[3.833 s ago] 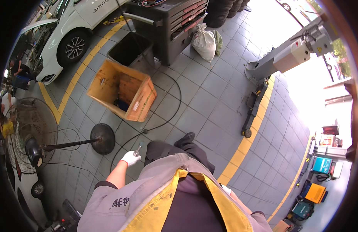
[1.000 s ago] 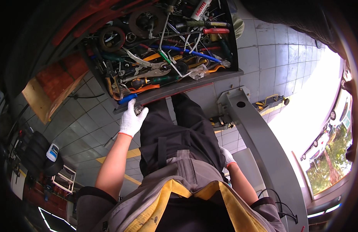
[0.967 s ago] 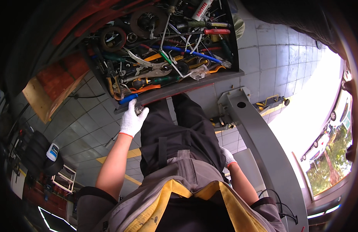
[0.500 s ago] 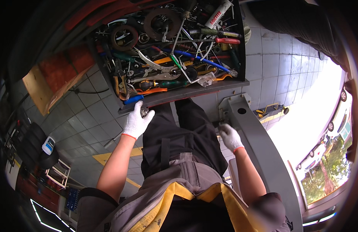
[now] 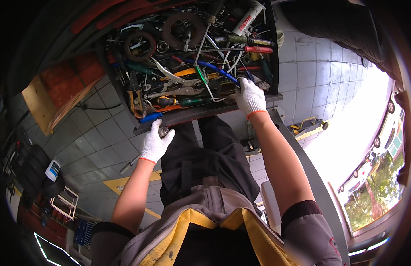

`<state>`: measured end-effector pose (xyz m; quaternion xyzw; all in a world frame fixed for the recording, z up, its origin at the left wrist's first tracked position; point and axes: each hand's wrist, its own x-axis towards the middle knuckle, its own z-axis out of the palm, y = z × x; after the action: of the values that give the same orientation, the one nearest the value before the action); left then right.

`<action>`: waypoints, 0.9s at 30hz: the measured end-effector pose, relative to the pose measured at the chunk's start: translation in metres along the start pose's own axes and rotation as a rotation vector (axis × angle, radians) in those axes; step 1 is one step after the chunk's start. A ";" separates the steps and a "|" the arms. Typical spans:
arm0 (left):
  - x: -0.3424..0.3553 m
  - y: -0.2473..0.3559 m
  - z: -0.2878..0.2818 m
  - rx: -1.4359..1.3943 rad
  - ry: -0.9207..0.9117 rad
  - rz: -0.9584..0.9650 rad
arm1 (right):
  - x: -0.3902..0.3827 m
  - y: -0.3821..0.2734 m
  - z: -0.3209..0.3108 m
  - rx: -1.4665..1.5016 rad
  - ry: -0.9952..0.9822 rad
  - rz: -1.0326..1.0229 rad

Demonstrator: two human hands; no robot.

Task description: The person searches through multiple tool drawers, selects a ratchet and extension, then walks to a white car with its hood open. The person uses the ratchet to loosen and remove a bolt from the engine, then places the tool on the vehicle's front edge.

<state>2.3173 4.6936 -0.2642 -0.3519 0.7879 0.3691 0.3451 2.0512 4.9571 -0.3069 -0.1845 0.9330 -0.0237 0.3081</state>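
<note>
Both hands wear white knit gloves with orange cuffs. My left hand (image 5: pixel 155 144) is closed round a ratchet-like metal wrench, just below the drawer's near left corner. Its round metal head (image 5: pixel 163 131) shows by the thumb, and a long shaft end (image 5: pixel 125 168) sticks out below the hand. My right hand (image 5: pixel 250 98) reaches over the front edge of the tool drawer (image 5: pixel 192 111), fingers bent down among the tools beside a blue rod (image 5: pixel 212 67). What those fingertips grip is hidden. Close to the left fingers lies a blue handle (image 5: pixel 151 117).
Jumbled tools fill the drawer: locking pliers (image 5: pixel 181 91), a red-handled tool (image 5: pixel 258 49), brown rings (image 5: pixel 184 31) and a white tube (image 5: pixel 248 18). A grey metal beam (image 5: pixel 309 177) runs along my right. A white jug (image 5: pixel 53 170) stands by tyres at left.
My right hand has moved up from beside the grey beam into the right part of the drawer. The left hand keeps its hold on the wrench. The view has shifted slightly.
</note>
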 end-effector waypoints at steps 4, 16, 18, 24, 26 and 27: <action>-0.001 -0.002 -0.001 -0.028 -0.001 -0.004 | -0.024 -0.002 -0.018 0.352 -0.044 -0.089; -0.001 0.003 -0.017 0.044 -0.176 -0.033 | -0.142 0.046 -0.097 0.851 -0.486 0.352; -0.001 0.003 -0.017 0.046 -0.141 0.014 | -0.160 0.068 -0.088 0.830 -0.445 0.373; -0.004 0.002 -0.013 -0.024 -0.108 0.024 | -0.185 0.124 -0.056 0.600 -0.450 0.417; -0.004 0.001 -0.012 -0.021 -0.105 0.021 | -0.185 0.129 -0.057 0.470 -0.523 0.403; -0.004 0.001 -0.012 -0.008 -0.104 0.007 | -0.184 0.128 -0.059 0.428 -0.570 0.421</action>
<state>2.3151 4.6849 -0.2548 -0.3308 0.7686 0.3915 0.3829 2.1114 5.1378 -0.1754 0.0793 0.8018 -0.1018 0.5835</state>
